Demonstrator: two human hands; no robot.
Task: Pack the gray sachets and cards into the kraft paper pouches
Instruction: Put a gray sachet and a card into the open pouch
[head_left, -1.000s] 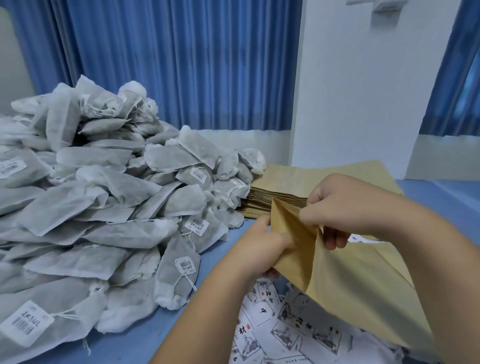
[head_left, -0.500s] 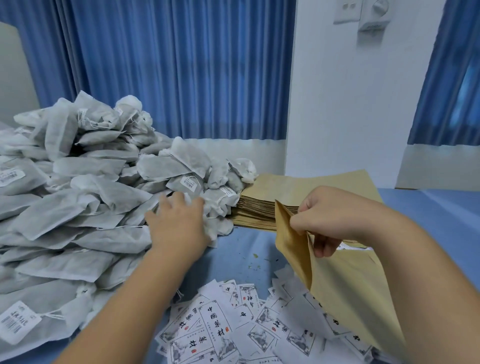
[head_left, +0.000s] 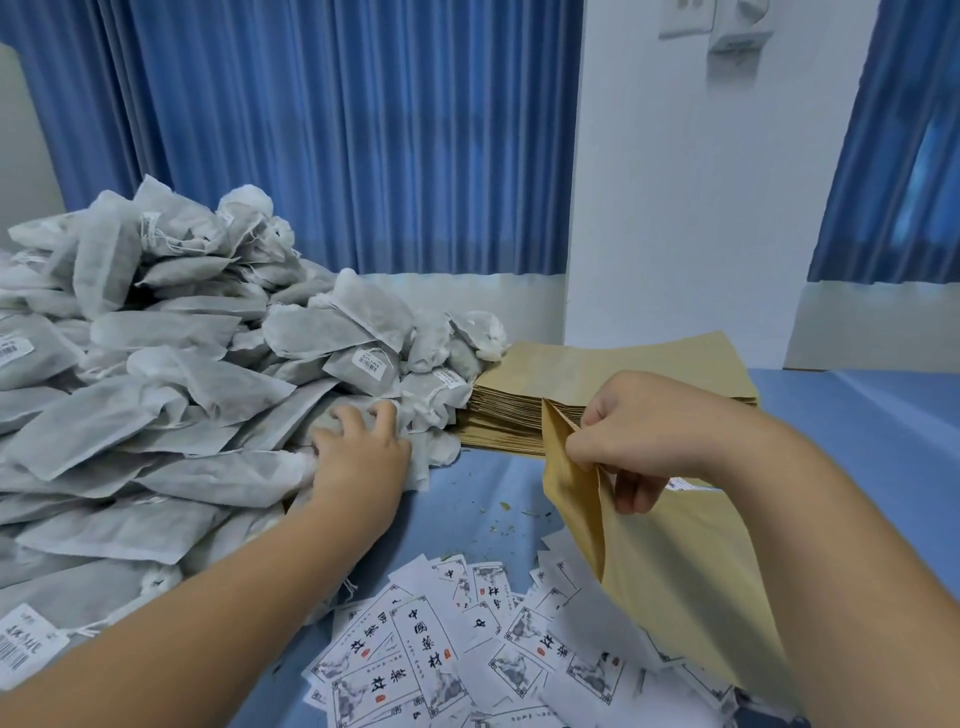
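A: Blue curtains (head_left: 337, 135) fill the back, and the blue-topped table (head_left: 857, 431) runs across the front. What's on it?
B: Biggest by far is the heap of gray sachets (head_left: 156, 415), piled over the left half. Next is the kraft paper pouch (head_left: 675, 571), held up on the right with its mouth gaping. Its lower end slips behind the right forearm, above the cards.
A: And behind that?
B: A flat stack of kraft pouches (head_left: 597, 364), touching the heap's right edge. Nearest us, white cards (head_left: 441, 660) lie scattered and overlapping. One reads 中國藥材 in black brush characters with a small red seal. Others show 藥材 beside an ink drawing.
A: The hands?
B: Well apart. The left hand (head_left: 358, 452) is at the heap's front edge, fingers curled into a sachet. The right hand (head_left: 639, 436) pinches one side of the pouch's mouth.
A: Any tags?
B: White barcode labels (head_left: 370, 359) on strings, print too small to read. Green crumbs (head_left: 504, 506) dot the table between the hands.
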